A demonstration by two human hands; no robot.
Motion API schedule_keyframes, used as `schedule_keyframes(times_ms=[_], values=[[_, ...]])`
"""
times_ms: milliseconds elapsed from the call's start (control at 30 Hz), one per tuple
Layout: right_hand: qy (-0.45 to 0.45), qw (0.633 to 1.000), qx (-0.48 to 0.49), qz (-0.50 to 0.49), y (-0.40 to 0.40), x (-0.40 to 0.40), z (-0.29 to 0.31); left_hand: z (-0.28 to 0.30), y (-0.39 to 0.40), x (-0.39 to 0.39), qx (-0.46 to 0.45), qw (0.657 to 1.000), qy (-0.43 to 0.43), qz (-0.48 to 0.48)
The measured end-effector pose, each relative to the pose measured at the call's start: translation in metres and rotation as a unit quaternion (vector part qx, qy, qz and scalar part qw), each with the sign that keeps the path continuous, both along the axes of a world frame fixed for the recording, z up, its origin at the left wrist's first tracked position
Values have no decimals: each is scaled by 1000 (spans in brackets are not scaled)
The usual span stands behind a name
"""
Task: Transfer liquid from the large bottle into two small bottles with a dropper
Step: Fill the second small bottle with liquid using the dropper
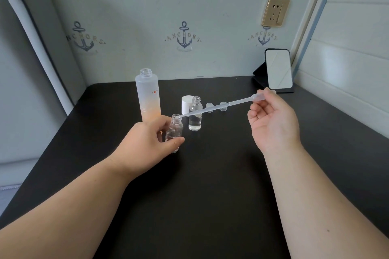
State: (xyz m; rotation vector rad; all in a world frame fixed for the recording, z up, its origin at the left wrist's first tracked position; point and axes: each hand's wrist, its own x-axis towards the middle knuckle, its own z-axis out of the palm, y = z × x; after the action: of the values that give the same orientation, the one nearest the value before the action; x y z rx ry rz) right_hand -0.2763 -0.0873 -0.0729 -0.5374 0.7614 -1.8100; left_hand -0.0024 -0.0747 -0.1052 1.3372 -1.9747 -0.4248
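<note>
Dropper [219, 107] bulb hidden by right hand [273, 120].

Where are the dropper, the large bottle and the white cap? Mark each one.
dropper [219, 107], head view, middle of its clear stem.
large bottle [148, 92], head view, frosted body below the open neck.
white cap [186, 104], head view, its side wall, behind the standing small bottle.

"ANCHORS" with anchor emblem, repeated thrice on wall [147, 6]; red print on large bottle [149, 99] unreadable.
</note>
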Motion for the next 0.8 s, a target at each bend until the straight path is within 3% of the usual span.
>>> schedule_keyframes(times_ms=[467,800], values=[[28,999,-40,6,0,-1,2,-1,-1,1,-51,998,-23,-35],[32,999,-13,6,0,1,0,-3,-2,1,-52,998,-40,-22]])
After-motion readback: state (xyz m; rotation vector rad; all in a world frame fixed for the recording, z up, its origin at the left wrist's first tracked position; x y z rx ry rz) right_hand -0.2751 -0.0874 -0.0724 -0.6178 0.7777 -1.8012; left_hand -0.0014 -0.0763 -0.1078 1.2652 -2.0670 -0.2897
